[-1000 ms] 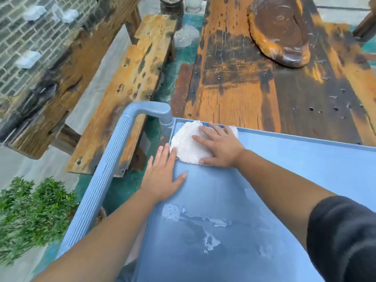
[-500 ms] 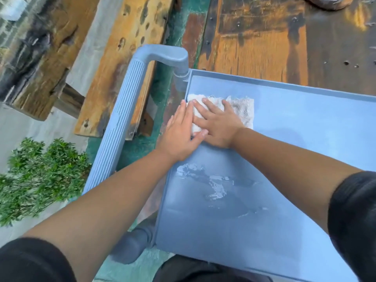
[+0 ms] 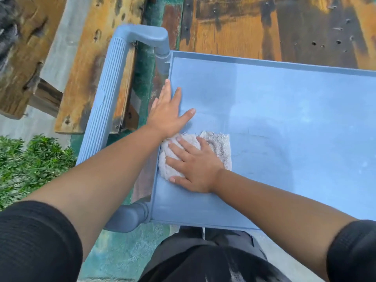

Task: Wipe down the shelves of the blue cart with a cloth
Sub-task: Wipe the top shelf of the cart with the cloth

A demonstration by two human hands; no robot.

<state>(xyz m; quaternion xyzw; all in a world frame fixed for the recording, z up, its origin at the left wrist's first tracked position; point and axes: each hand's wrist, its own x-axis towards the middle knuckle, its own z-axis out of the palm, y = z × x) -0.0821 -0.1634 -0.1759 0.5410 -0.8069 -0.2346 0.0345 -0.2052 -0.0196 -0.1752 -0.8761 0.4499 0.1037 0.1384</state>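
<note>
The blue cart's top shelf (image 3: 274,119) fills the right half of the view, with a raised rim and a ribbed handle (image 3: 105,98) on its left end. A white cloth (image 3: 219,147) lies bunched on the shelf near the left rim. My right hand (image 3: 195,167) presses flat on the cloth, fingers spread toward the left. My left hand (image 3: 168,112) rests palm down on the shelf's left edge just beyond the cloth, fingers apart and holding nothing. The lower shelves are hidden under the top one.
A worn wooden table (image 3: 264,27) butts against the cart's far rim. A wooden bench (image 3: 95,64) runs along the left past the handle. A green shrub (image 3: 30,163) stands at the lower left. My dark-clothed body is below the cart's near edge.
My right hand has dragged the cloth from the far left corner toward me along the left rim. The white smear seen on the shelf earlier is gone. The left hand stayed by the rim.
</note>
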